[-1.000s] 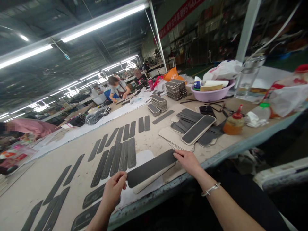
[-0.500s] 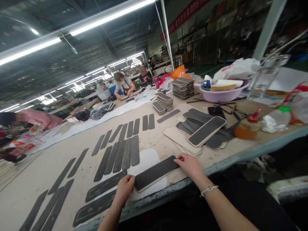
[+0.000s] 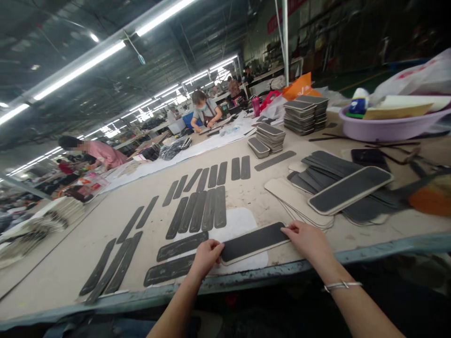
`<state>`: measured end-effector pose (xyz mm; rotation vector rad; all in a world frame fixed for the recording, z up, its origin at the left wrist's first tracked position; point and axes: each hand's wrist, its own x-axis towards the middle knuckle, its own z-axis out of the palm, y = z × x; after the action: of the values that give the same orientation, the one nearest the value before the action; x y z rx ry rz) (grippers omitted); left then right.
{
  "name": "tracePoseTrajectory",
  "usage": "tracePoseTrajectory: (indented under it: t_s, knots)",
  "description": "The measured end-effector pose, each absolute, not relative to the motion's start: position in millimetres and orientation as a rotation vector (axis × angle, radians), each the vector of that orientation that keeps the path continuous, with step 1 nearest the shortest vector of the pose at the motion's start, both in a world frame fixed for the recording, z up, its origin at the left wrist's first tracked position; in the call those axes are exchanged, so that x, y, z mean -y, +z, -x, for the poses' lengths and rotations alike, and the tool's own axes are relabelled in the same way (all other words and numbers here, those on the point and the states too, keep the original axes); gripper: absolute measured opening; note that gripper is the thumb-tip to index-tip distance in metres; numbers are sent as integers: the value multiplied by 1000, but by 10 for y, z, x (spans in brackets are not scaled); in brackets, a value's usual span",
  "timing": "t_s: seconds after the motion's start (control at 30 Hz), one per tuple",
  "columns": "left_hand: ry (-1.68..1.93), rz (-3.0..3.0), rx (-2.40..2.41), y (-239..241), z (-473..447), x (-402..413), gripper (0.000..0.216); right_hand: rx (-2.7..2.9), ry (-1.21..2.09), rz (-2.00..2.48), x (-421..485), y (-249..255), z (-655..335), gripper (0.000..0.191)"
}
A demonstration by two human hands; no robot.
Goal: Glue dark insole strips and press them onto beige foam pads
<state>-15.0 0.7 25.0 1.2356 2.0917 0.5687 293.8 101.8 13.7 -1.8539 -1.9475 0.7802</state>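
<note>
A long dark panel with rounded corners and a pale border (image 3: 254,241) lies near the table's front edge, partly over a white sheet (image 3: 243,218). At its left end my left hand (image 3: 208,256) pinches the panel's edge between thumb and fingers. My right hand (image 3: 306,238), with a bracelet on the wrist, pinches the far right corner. Left of the panel lie two dark strips with glossy smears, the upper strip (image 3: 182,246) and the lower strip (image 3: 169,270). Behind them is a row of similar dark strips (image 3: 197,210).
To the right, another bordered panel (image 3: 350,190) rests on a heap of dark and pale pieces. Stacked panels (image 3: 305,117) stand farther back, beside a purple basin (image 3: 384,127). More dark strips (image 3: 116,265) lie at left. Two co-workers, one in pink (image 3: 105,154), work beyond the table.
The camera view has swung left, so the scene sits farther right. Both hands keep their hold on the panel's two ends, which looks much the same on the table.
</note>
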Motion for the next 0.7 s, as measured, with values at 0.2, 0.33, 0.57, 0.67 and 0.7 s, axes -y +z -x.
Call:
tracePoseTrajectory:
  t_s: [0.2, 0.33, 0.57, 0.67, 0.7]
  knots:
    - [571, -1228, -2132, 259, 113, 3, 13, 1982, 758, 1899, -1040, 70, -2940, 27]
    - [571, -1225, -2144, 280, 81, 3, 10, 1974, 763, 1902, -1059, 20, -2942, 28]
    - [569, -1249, -2162, 278, 55, 15, 8, 1960, 742, 1927, -1041, 95, -2916, 25]
    - [525, -1357, -2213, 235, 64, 30, 7, 1955, 776, 1932, -1041, 121, -2904, 24]
    - [512, -1410, -2232, 217, 63, 42, 7, 1957, 776, 1941, -1044, 126, -2901, 24]
